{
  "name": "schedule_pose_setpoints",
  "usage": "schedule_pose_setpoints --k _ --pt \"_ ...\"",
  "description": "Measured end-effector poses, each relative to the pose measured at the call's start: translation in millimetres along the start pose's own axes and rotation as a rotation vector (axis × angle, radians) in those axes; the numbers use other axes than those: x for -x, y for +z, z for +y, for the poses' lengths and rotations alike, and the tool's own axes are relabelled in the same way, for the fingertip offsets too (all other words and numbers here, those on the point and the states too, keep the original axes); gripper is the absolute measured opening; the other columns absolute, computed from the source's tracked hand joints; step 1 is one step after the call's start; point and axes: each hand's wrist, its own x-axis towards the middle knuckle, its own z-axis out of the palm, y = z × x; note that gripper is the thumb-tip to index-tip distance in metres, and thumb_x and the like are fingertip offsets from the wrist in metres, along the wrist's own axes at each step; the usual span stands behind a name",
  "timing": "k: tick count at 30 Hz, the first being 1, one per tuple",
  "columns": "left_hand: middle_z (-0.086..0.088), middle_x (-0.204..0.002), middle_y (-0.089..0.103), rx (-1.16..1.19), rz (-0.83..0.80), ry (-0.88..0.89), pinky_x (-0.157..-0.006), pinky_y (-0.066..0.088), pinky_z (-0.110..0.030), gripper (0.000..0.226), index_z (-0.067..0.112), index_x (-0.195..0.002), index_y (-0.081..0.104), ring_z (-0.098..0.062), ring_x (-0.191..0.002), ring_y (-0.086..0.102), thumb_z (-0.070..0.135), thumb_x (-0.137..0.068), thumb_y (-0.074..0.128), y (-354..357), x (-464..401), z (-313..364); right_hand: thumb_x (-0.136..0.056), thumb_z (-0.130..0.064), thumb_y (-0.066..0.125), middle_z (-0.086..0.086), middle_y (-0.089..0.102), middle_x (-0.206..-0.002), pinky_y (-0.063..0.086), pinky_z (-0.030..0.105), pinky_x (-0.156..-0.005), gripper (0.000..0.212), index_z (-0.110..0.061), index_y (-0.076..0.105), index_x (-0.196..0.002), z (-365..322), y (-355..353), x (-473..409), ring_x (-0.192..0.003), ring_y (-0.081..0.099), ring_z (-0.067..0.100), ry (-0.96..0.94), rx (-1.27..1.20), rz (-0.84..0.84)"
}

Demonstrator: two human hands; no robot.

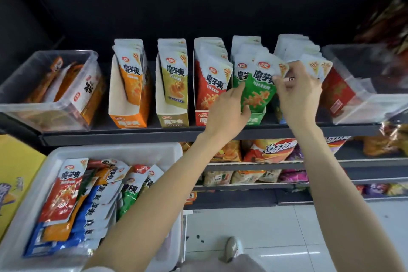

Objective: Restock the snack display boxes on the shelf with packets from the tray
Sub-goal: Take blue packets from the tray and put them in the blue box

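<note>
I had a green packet (257, 93) half-seated in the green display box (254, 118), the fourth carton along the shelf (154, 133) counting from the orange display box (129, 104). My left hand (227, 110) pressed its lower edge with the fingers (239, 88) nearly straight, while my right hand (298, 93) pinched the packet's white top corner between thumb and fingertips, narrow and tight. The white tray (110, 152) sat below the shelf, left of the green box, with red, blue, orange and green packets heaped in it.

The risk I judged was the packet riding up on those already standing in the box — it leaned rightward and could jam or spill over the low front lip. My right wrist also crowded the neighbouring blue-box packets (313, 64) — a careless push might have tipped them.
</note>
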Motion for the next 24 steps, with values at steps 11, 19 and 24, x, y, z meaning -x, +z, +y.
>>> schedule_pose_setpoints --k 11,19,24 --pt "0.000 -0.122 0.062 0.101 0.191 0.113 -0.091 0.044 -0.025 0.037 0.014 -0.129 0.055 -0.014 -0.112 0.056 0.021 -0.094 0.052 -19 37 -3 -0.088 -0.024 0.064 0.005 0.060 -0.090 0.032 0.017 -0.065 0.025 -0.006 0.054 -0.102 -17 8 45 -0.075 0.050 0.016 0.094 -0.092 0.208" --pt "0.007 -0.081 0.061 0.058 0.555 0.055 -0.068 0.041 -0.013 0.019 0.008 -0.092 0.067 -0.001 -0.076 0.051 0.018 -0.089 0.051 -56 164 -100 -0.089 -0.014 0.055 0.001 0.060 -0.094 0.043 0.020 -0.075 0.012 -0.007 0.063 -0.094 -99 49 166 -0.088 0.054 0.014 -0.196 -0.355 -0.201" --pt "0.000 -0.092 0.067 -0.276 0.176 -0.302 -0.070 0.046 -0.029 0.030 0.016 -0.098 0.065 -0.022 -0.084 0.060 0.036 -0.083 0.050 -83 249 -182 -0.087 -0.016 0.056 0.003 0.062 -0.112 0.046 0.038 -0.092 0.026 -0.015 0.062 -0.112 -144 110 218 -0.106 0.057 0.023 -0.385 -0.221 -0.794"
